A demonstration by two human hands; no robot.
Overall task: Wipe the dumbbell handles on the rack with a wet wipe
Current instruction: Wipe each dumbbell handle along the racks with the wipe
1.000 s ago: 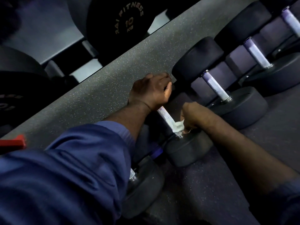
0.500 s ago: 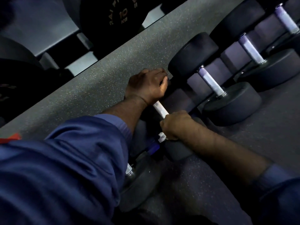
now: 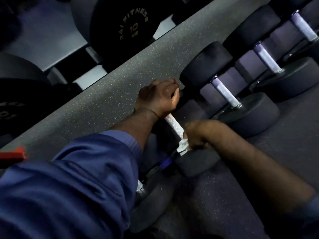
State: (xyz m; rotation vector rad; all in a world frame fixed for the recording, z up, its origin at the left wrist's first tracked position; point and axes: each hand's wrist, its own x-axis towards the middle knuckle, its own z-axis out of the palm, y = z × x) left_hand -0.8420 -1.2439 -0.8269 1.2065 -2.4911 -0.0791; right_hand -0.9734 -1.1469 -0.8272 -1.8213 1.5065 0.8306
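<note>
The rack (image 3: 244, 66) is running from the middle of the view out toward 2 o'clock, its purple cradles carrying a row of black dumbbells. A speckled grey surface (image 3: 120, 80) is crossing the view from 8 o'clock to 1 o'clock, and beyond it a weight plate (image 3: 124, 26) marked 10 kg is sitting at 12 o'clock. A blue sleeve (image 3: 69, 187) is filling the 7 o'clock corner.

The dumbbell (image 3: 195, 163) being worked on is lying in the middle of the view, its near head showing and its far head hidden behind the left hand (image 3: 158, 99). A neighbouring dumbbell (image 3: 250, 112) is lying parallel just beside it toward 2 o'clock, its handle bare.

The left hand's fingers are curling round the far end of the handle (image 3: 173, 125), steadying it. The right hand (image 3: 198, 133) is closing round the near end, its fingers clenched on the wet wipe (image 3: 183, 147), which is bunching out white against the near head.

The handle's long axis is running from 11 o'clock to 5 o'clock, pointing away from the person. The bare knurled stretch is lying at 11 o'clock from the right hand's fingers, between the two hands, so the right hand is the nearer one to it. By my judgement, the wipe's next stroke will be sliding up along that axis toward the left hand.
</note>
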